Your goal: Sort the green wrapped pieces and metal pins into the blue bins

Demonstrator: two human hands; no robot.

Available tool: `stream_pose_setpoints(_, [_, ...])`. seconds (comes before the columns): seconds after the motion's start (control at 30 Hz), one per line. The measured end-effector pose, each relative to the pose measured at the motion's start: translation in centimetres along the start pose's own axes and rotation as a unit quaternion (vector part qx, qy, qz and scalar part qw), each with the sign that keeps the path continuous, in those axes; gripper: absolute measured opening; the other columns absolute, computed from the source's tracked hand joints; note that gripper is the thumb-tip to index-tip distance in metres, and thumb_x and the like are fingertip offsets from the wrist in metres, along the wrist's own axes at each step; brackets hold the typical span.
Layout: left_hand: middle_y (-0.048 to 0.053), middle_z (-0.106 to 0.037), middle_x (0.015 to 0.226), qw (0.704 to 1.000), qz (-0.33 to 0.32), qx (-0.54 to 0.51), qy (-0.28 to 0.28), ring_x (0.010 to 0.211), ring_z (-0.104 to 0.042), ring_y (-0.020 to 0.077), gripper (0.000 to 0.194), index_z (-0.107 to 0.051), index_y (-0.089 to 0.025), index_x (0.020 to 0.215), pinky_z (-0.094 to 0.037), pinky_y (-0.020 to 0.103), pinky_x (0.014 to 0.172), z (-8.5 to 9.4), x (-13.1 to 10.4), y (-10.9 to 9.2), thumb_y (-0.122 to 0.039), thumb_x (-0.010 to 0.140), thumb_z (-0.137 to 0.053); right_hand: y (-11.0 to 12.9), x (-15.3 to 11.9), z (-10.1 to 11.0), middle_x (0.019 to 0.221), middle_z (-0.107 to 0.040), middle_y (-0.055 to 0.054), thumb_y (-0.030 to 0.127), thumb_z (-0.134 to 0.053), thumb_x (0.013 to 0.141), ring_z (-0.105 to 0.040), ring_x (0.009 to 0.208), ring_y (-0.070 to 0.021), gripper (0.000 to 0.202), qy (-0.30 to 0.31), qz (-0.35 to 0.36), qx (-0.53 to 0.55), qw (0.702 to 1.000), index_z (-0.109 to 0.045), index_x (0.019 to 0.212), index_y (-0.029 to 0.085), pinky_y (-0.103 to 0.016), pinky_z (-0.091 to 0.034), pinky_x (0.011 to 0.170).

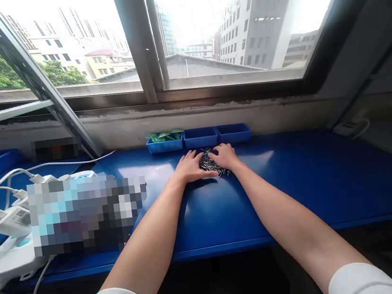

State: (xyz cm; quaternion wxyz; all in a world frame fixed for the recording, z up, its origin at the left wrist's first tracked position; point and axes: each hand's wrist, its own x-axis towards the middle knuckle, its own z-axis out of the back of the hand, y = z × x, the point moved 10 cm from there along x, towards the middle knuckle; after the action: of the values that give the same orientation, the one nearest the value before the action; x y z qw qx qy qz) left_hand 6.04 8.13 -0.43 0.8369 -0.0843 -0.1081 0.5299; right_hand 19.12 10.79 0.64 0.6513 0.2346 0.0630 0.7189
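A heap of small, thin metal pieces [212, 163], dark and silvery like screws or pins, lies on the blue tabletop [292, 178]. My left hand [191, 167] rests at the heap's left side, its fingers pointing away from me and its thumb stretched along the near edge. At the opposite side, my right hand [226, 156] curves round the pieces with its thumb apart from the fingers. Both hands touch or nearly touch the heap, and neither grips anything visible. Which exact kind of fastener the pieces are is too small to tell.
Behind the heap stand a blue bin with green packets [165, 141] and two more blue bins [200, 137] [233, 133]. At left lie a white power strip [10, 260] with plugged-in chargers and cables, and a blurred-out patch. A metal post [65, 113] rises before the window.
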Motion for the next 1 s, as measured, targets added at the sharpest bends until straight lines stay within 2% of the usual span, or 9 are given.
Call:
stream_pose_setpoints(0.13, [0.01, -0.021, 0.153, 1.0, -0.004, 0.006, 0.006, 0.141, -0.013, 0.0335, 0.113, -0.028, -0.024, 0.144, -0.014, 0.047, 0.113, -0.1, 0.0, -0.3, -0.086, 0.052, -0.049, 0.8, -0.2, 0.0, 0.114, -0.061, -0.006, 0.041, -0.046, 0.085, -0.05, 0.106, -0.025, 0.034, 0.01, 0.027, -0.021, 0.999, -0.071, 0.097, 0.022, -0.036, -0.039, 0.091])
stream_pose_setpoints(0.37, [0.011, -0.035, 0.147, 1.0, -0.011, 0.001, -0.014, 0.137, -0.024, 0.0337, 0.108, -0.034, -0.019, 0.141, -0.02, 0.046, 0.111, 0.4, 0.0, -1.0, -0.086, 0.057, -0.044, 1.1, -0.2, 0.1, 0.102, -0.067, -0.002, 0.034, -0.048, 0.084, -0.058, 0.095, -0.0175, 0.027, 0.001, 0.043, 0.0, 0.999, -0.074, 0.086, 0.027, -0.025, -0.042, 0.082])
stream_pose_setpoints(0.53, [0.012, -0.035, 0.147, 1.0, -0.013, 0.002, -0.018, 0.137, -0.025, 0.0333, 0.102, -0.038, -0.021, 0.139, -0.021, 0.044, 0.11, 0.3, 0.1, -0.9, -0.084, 0.059, -0.046, 1.2, 0.0, 0.3, 0.099, -0.068, -0.004, 0.034, -0.047, 0.083, -0.06, 0.091, -0.0176, 0.028, -0.011, 0.037, 0.022, 0.999, -0.073, 0.085, 0.024, -0.026, -0.043, 0.081])
stream_pose_setpoints(0.67, [0.013, -0.037, 0.145, 1.0, -0.015, 0.001, -0.028, 0.136, -0.027, 0.0336, 0.1, -0.04, -0.021, 0.137, -0.023, 0.043, 0.11, 0.4, 0.1, -0.8, -0.083, 0.059, -0.048, 0.6, -0.1, 1.8, 0.099, -0.069, -0.005, 0.037, -0.044, 0.085, -0.06, 0.097, -0.0192, 0.031, -0.056, 0.0, 0.054, 0.997, -0.071, 0.089, 0.022, -0.029, -0.04, 0.088])
stream_pose_setpoints(0.73, [0.012, -0.038, 0.145, 0.999, -0.012, 0.001, -0.032, 0.135, -0.028, 0.0336, 0.098, -0.041, -0.022, 0.136, -0.023, 0.043, 0.11, 0.6, 0.0, -0.8, -0.082, 0.059, -0.049, 0.2, -0.3, 1.9, 0.104, -0.068, -0.006, 0.044, -0.044, 0.085, -0.06, 0.101, -0.0207, 0.036, -0.037, -0.023, 0.077, 0.996, -0.068, 0.098, 0.021, -0.03, -0.041, 0.089])
stream_pose_setpoints(0.87, [0.011, -0.041, 0.143, 0.999, -0.01, -0.002, -0.04, 0.134, -0.03, 0.0333, 0.091, -0.044, -0.023, 0.134, -0.024, 0.042, 0.109, 0.8, -0.1, -0.7, -0.079, 0.063, -0.051, 0.6, -1.3, 0.5, 0.125, -0.058, -0.014, 0.064, -0.037, 0.083, -0.053, 0.115, -0.0268, 0.065, 0.066, -0.037, 0.093, 0.993, -0.057, 0.12, 0.015, -0.033, -0.039, 0.093])
stream_pose_setpoints(1.0, [0.012, -0.041, 0.142, 0.999, -0.013, -0.007, -0.039, 0.134, -0.031, 0.0341, 0.082, -0.046, -0.021, 0.132, -0.026, 0.045, 0.108, 0.3, 0.2, -0.5, -0.072, 0.067, -0.053, 2.0, -2.1, -1.2, 0.141, -0.042, -0.016, 0.069, -0.022, 0.085, -0.035, 0.132, -0.03, 0.077, 0.116, 0.002, 0.05, 0.992, -0.047, 0.132, 0.013, -0.041, -0.025, 0.106])
